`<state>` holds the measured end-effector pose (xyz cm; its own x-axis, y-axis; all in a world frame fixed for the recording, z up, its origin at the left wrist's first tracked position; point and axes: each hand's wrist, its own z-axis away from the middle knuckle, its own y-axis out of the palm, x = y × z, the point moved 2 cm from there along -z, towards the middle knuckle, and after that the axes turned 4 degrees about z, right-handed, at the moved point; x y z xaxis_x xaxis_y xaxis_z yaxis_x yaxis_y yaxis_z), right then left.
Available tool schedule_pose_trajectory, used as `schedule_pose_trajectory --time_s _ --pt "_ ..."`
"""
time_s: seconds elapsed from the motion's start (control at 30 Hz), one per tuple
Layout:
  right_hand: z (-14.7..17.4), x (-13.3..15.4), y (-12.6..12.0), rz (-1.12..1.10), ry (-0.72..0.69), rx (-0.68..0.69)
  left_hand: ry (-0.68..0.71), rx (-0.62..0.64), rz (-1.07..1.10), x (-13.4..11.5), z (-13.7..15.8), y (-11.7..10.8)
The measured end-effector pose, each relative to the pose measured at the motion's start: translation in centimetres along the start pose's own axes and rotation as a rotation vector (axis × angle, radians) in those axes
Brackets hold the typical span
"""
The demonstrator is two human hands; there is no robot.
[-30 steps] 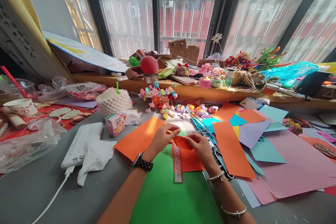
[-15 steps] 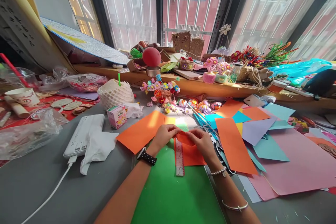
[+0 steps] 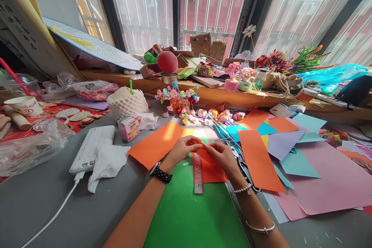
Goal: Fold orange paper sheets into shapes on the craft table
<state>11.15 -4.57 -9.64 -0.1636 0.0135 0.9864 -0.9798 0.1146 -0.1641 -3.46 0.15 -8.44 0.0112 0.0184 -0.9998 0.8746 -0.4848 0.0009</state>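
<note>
My left hand (image 3: 183,150) and my right hand (image 3: 222,155) meet over a green mat (image 3: 194,221). Between them is a small piece of orange paper (image 3: 205,154), pinched by the fingertips of both. Beneath the hands, a larger sheet of orange paper (image 3: 213,173) lies on the mat. A pink-and-white ruler (image 3: 198,176) rests upright in view along that sheet's left side. To the left of my left hand is another orange sheet (image 3: 158,143). Scissors (image 3: 245,168) lie just right of my right wrist, partly hidden by it.
Orange, purple, teal and pink paper (image 3: 334,178) spreads over the right side. On the left are a white power bank (image 3: 94,147) with a cable, a tissue (image 3: 109,162), a small pink box (image 3: 128,128) and a coconut (image 3: 128,102). Paper flowers (image 3: 177,99) stand behind the hands.
The fingers of my left hand have shifted slightly on the small orange paper, curling closer to my right fingertips. The ruler and sheets stay put.
</note>
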Motion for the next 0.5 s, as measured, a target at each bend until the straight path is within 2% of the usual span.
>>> schedule_pose_trajectory --time_s 0.17,0.37,0.5 --pt "0.16 0.23 0.22 -0.037 -0.011 0.035 -0.057 -0.088 0.126 -0.56 0.34 0.02" --pt "0.10 0.50 0.27 0.047 -0.059 0.060 -0.066 -0.032 0.123 -0.89 0.51 0.15" --pt "0.16 0.55 0.39 0.056 -0.091 0.080 -0.066 -0.061 0.129 -0.84 0.50 0.11"
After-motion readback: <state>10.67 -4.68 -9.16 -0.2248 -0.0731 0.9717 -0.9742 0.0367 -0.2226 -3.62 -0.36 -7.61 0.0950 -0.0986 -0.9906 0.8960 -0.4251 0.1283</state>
